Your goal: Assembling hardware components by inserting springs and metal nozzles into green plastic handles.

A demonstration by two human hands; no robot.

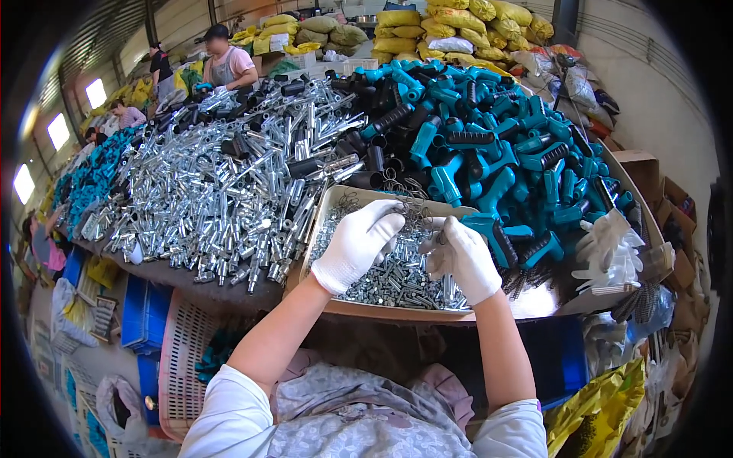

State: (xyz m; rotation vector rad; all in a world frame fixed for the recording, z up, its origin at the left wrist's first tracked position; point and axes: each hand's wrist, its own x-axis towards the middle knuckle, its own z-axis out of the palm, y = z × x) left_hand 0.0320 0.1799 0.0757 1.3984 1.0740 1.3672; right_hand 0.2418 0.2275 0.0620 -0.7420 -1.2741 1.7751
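Note:
Both hands wear white knit gloves and work over a shallow cardboard tray (pixel 382 308) of small metal parts (pixel 405 278). My left hand (pixel 360 243) is closed, its thumb and fingers pinching thin dark wire pieces (pixel 412 208) at the tray's far side. Opposite it, my right hand (pixel 467 259) curls inward with thumb and forefinger close together beside the wire. What its fingertips hold, if anything, is too small to make out. Beyond the tray, teal-and-black tool handles (pixel 500 187) are heaped to the right, and shiny metal socket-like rods (pixel 221 183) to the left.
Empty white gloves (pixel 609 252) lie at the table's right edge. A pink plastic basket (pixel 183 366) and a blue crate (pixel 145 313) stand below left; a yellow sack (pixel 603 408) lies below right. Another person (pixel 229 65) works across the heap, with stacked yellow sacks (pixel 458 30) behind.

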